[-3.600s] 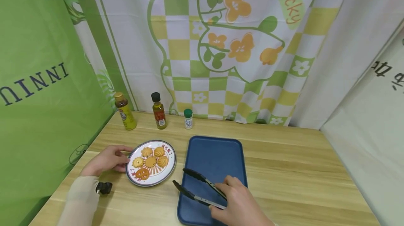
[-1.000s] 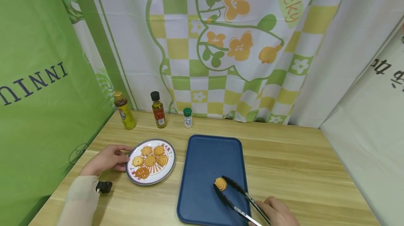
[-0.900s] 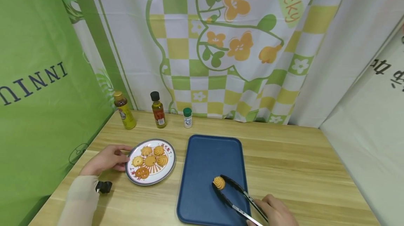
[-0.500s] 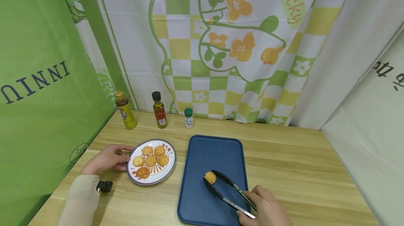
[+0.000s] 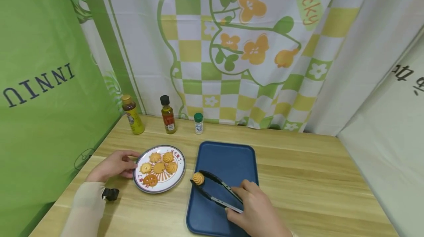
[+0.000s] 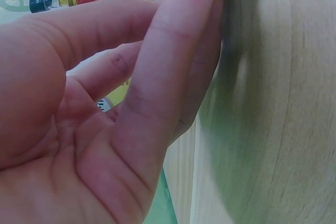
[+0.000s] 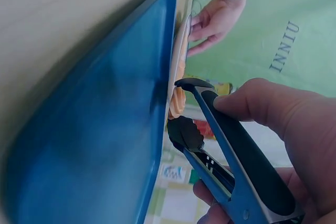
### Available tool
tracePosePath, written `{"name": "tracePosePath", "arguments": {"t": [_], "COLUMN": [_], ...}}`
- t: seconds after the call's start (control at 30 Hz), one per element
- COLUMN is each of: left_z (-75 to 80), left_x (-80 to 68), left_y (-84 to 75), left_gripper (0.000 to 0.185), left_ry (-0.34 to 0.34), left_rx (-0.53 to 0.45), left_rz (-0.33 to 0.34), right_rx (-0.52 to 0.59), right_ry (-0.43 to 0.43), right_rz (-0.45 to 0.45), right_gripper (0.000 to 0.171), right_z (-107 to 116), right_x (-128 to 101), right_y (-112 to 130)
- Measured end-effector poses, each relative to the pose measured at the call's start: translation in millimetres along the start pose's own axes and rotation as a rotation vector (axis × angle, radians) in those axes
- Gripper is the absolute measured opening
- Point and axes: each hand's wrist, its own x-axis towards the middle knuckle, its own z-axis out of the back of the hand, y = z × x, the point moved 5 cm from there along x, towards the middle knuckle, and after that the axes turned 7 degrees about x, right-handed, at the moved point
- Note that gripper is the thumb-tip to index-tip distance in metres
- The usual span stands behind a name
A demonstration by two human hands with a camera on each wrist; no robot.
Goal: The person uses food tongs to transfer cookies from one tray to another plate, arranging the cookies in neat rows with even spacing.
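Note:
My left hand point(image 5: 114, 165) touches the left rim of a round white plate point(image 5: 177, 178) with red lettering, its fingers fairly straight. Several cookies point(image 5: 159, 167) and a pretzel-shaped cookie point(image 5: 150, 180) lie on the plate. My right hand point(image 5: 256, 207) holds black-tipped metal tongs point(image 5: 220, 202). Between the tongs' tips is a swirled round cookie point(image 5: 198, 178), above the left edge of a blue rectangular tray point(image 5: 228, 159). In the right wrist view, my thumb presses one tong arm point(image 7: 247, 150). The left wrist view shows mostly palm and fingers, hiding the contact with the plate.
Along the back stand a yellow-labelled bottle point(image 5: 134, 119), a black-capped bottle point(image 5: 168, 119) and a green-capped shaker point(image 5: 198, 123). A patterned curtain point(image 5: 232, 82) hangs behind the wooden table point(image 5: 308, 178). Green fabric point(image 5: 49, 126) borders the left side.
My right hand has carried the tongs and swirled cookie leftward and slightly away from me, from over the tray's middle to its left edge. My left hand stays at the plate.

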Motion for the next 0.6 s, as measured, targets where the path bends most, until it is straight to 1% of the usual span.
{"name": "tracePosePath", "arguments": {"t": [0.13, 0.3, 0.43, 0.6], "left_z": [-0.4, -1.1, -0.8, 0.5], "left_x": [-0.7, -1.1, -1.0, -1.5], "left_y": [-0.3, -0.8, -1.3, -0.5], "left_gripper": [0.055, 0.056, 0.056, 0.055], "left_ry": [0.002, 0.002, 0.006, 0.01], "left_rx": [0.0, -0.001, 0.001, -0.005], "left_rz": [-0.004, -0.003, 0.003, 0.003], "right_rx": [0.029, 0.029, 0.02, 0.02], "right_ry": [0.001, -0.011, -0.021, -0.021], "right_rz": [0.092, 0.165, 0.208, 0.238], "right_gripper": [0.046, 0.043, 0.041, 0.038], "right_z": [-7, -18, -26, -34], "right_x": [11, 27, 37, 48], "right_y": [16, 35, 47, 56]}}
